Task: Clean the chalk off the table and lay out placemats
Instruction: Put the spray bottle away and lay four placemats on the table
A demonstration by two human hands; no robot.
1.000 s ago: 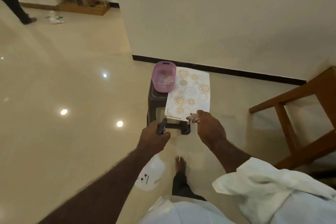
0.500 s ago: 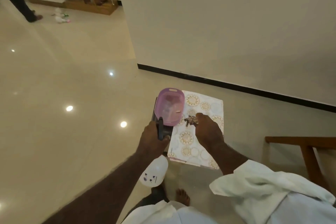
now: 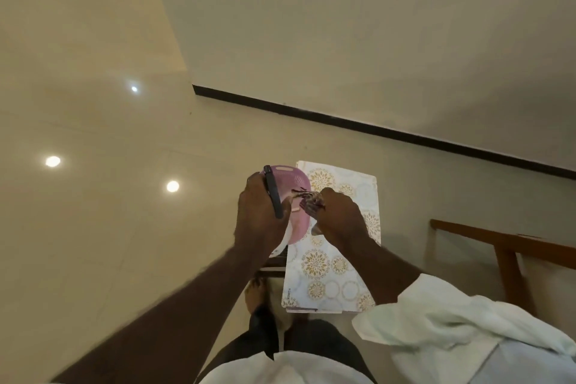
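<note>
My left hand (image 3: 260,212) grips the dark trigger head of a white spray bottle (image 3: 285,235), whose body hangs mostly hidden under the hand. It is right over a pink plastic basket (image 3: 299,184). My right hand (image 3: 341,217) pinches a small dark patterned cloth (image 3: 308,198) at the basket's right edge. A stack of white placemats with gold floral circles (image 3: 330,271) lies beside the basket on a dark stool (image 3: 274,265), which is nearly all covered.
Glossy beige floor stretches to the left. A cream wall with a black skirting (image 3: 374,131) runs behind the stool. A brown wooden chair or table frame (image 3: 511,246) stands at the right. My bare foot (image 3: 255,293) is just in front of the stool.
I have stepped closer and the view tilted down. Both hands moved forward over the basket; the bottle came up from hanging below the stool to the basket's near side.
</note>
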